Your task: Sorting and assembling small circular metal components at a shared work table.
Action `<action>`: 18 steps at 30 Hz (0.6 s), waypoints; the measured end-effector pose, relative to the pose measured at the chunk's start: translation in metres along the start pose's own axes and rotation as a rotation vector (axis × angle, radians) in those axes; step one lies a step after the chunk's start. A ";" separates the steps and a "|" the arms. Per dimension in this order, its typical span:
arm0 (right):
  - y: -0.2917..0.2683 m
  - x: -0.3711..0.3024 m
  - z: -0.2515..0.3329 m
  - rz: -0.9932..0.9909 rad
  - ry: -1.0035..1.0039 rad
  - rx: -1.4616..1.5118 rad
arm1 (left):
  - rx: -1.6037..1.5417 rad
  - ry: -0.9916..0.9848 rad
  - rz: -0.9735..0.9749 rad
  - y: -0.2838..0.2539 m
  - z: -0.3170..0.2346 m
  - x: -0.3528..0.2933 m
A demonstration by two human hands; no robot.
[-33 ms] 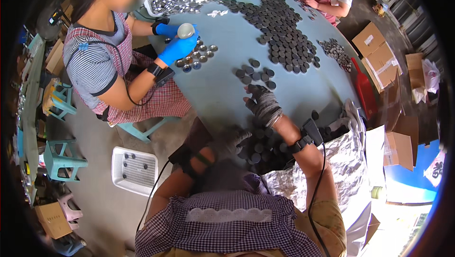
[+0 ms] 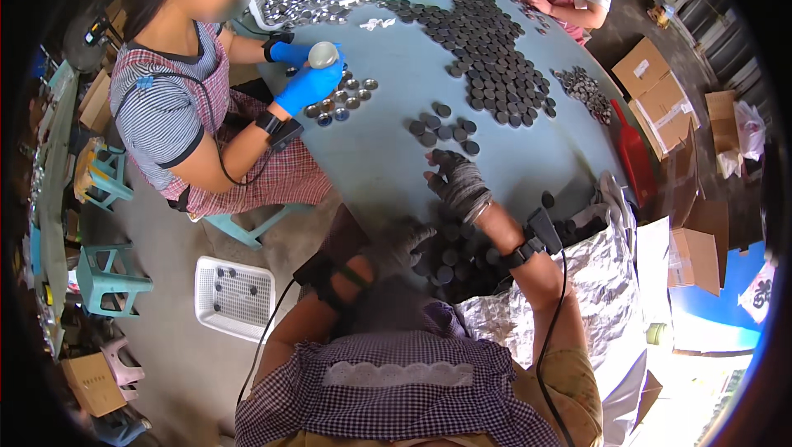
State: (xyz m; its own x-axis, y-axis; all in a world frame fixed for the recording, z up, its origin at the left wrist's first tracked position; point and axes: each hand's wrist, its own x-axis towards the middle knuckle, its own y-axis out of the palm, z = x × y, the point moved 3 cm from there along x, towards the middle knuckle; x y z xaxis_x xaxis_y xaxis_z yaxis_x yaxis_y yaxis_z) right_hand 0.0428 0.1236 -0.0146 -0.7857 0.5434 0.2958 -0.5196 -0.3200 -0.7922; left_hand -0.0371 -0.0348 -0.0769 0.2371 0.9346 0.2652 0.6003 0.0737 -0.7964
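Observation:
My right hand, in a dark grey fingerless glove with a wrapped wrist, reaches over the table. Its bare fingertips are spread, with no held thing visible. Just beyond them lies a small group of black round caps. At the table's near edge my left hand, also in a grey glove, is dim and blurred; its fingers cannot be made out. Beside it is a heap of loose black caps, partly covered by my right forearm. A silvery sheet spreads next to that heap.
A large spread of black caps covers the table's far middle. At left, a person in blue gloves holds a pale round cup above metal caps. Another person works at the far right. A white basket stands on the floor.

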 end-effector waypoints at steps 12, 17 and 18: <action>0.028 -0.036 -0.002 0.160 0.552 0.954 | -0.841 -0.374 -0.590 -0.017 0.024 -0.004; 0.024 -0.032 0.008 0.261 0.419 0.944 | -0.737 -0.415 -0.624 -0.026 0.025 -0.007; 0.023 -0.031 0.006 0.376 0.534 0.860 | -0.732 -0.424 -0.630 -0.025 0.028 -0.008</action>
State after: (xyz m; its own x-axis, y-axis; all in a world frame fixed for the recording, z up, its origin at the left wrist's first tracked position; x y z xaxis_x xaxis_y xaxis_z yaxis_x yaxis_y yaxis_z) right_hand 0.0529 0.0944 -0.0387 -0.8039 0.4985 -0.3244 -0.5011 -0.8615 -0.0821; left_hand -0.0756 -0.0345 -0.0744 -0.4797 0.8561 0.1924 0.8702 0.4923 -0.0207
